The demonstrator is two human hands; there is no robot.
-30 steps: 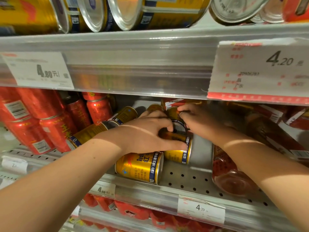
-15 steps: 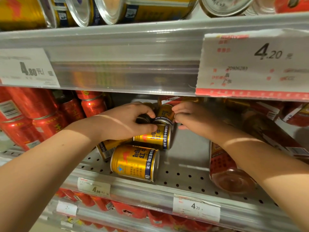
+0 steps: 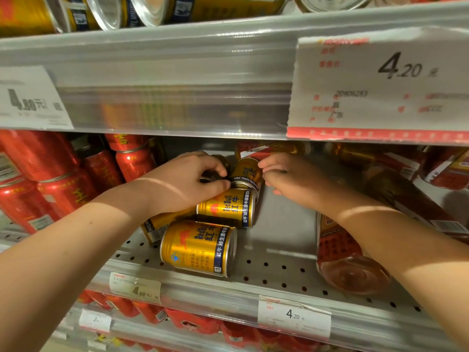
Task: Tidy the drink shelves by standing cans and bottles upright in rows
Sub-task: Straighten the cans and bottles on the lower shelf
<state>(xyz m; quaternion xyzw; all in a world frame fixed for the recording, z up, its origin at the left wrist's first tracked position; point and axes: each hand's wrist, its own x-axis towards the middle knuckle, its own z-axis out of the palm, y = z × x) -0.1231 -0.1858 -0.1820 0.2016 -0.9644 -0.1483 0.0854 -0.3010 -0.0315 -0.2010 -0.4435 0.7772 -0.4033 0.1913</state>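
Head view: left hand (image 3: 187, 185) fingers grasp a dark can (image 3: 212, 175), mostly hidden, deep on the perforated shelf (image 3: 279, 270). Right hand (image 3: 291, 179) fingers are bent beside a gold can (image 3: 247, 171); whether they grip it cannot be told. A toppled can (image 3: 200, 247) lies near the shelf's front edge.

- The front gold can (image 3: 199, 247), lying on its side, reads "RedBull 红牛".
- The second can (image 3: 227, 208), just behind it, reads the same.
- The rear can (image 3: 247, 174), further back, reads "Red Bull Vitamin Taurine".
- The large tag (image 3: 380, 82), above and to its right, reads "4.20" and "20806293".
- The left tag (image 3: 30, 100), above and to its left, reads "4.80元".
- The rail tags below it read "4.80元" (image 3: 135, 288) and "4.20" (image 3: 294, 315).
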